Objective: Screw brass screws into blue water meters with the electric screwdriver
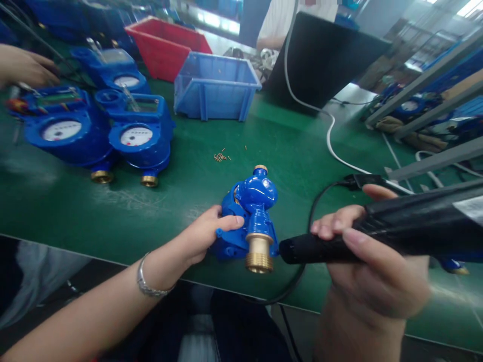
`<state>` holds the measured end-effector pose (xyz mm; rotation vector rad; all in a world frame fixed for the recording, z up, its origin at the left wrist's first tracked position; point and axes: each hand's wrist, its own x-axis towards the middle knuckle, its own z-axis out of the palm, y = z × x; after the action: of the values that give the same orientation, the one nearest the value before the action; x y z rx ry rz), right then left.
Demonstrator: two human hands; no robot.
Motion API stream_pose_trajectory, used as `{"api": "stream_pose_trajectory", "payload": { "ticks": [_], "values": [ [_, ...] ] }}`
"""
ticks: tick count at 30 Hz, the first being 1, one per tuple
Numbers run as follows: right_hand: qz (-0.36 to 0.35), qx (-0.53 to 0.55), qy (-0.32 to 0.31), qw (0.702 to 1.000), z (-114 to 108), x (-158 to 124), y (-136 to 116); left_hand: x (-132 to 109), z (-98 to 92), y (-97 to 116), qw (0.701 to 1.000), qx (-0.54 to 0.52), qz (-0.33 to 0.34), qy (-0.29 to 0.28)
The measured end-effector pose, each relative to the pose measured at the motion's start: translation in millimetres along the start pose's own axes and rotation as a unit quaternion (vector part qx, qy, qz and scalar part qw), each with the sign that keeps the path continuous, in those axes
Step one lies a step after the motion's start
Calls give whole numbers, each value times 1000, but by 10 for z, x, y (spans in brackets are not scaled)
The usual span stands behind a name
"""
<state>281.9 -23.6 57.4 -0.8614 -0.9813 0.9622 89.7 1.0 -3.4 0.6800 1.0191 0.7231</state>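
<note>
A blue water meter (260, 196) with brass threaded ends lies on its side near the front of the green table (181, 201). My left hand (206, 229) grips its blue housing, with the thumb on top. In my right hand (366, 251) is a black electric screwdriver (422, 216), held level with its tip pointing left. That tip is right beside the meter's lower right side; whether they touch I cannot tell. Several small brass-coloured screws (220, 157) are scattered behind the meter.
Several finished-looking blue water meters (139, 136) stand at the left, where another person's hand (26, 68) reaches in. A blue bin (217, 90) and a red bin (166, 45) are at the back. A black panel (320, 60), white cable (332, 136) and metal rack (433, 161) occupy the right.
</note>
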Motion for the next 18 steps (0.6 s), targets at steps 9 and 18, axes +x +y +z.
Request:
{"api": "stream_pose_trajectory", "payload": {
  "ticks": [9, 18],
  "values": [
    [38, -155, -236, 959, -29, 75, -441, 15, -82, -13, 998, -51, -15, -26],
    [145, -165, -419, 881, 4, -92, -11, -17, -111, 33, 997, -55, -24, -54]
  ]
}}
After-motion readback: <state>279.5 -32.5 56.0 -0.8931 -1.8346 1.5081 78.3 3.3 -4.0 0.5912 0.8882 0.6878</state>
